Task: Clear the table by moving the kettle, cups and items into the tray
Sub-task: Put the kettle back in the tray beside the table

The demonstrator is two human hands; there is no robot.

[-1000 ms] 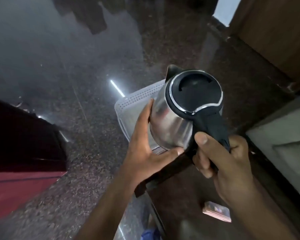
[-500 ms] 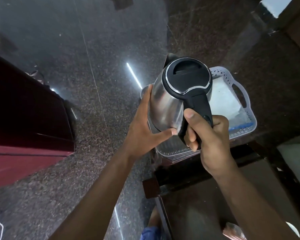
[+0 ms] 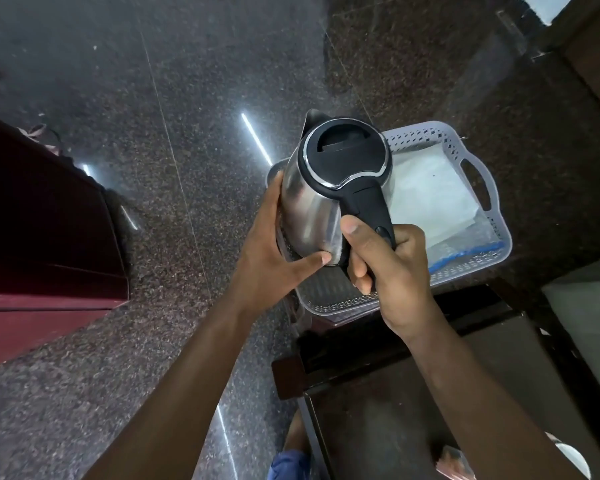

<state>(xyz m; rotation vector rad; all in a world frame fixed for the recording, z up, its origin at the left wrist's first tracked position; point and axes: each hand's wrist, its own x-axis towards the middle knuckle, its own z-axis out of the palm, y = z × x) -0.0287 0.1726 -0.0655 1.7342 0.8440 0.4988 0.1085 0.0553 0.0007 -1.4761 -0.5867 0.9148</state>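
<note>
We count one kettle (image 3: pixel 329 188), steel with a black lid. One tray (image 3: pixel 478 268), pale and perforated, far right. Two hands: one left hand (image 3: pixel 274 258), one right hand (image 3: pixel 392 271). One dark table (image 3: pixel 413 393), near right. One maroon piece of furniture (image 3: pixel 39 244), left. At the near right edge, one white rounded item (image 3: pixel 572 459), partly cut off, kind unclear.
</note>
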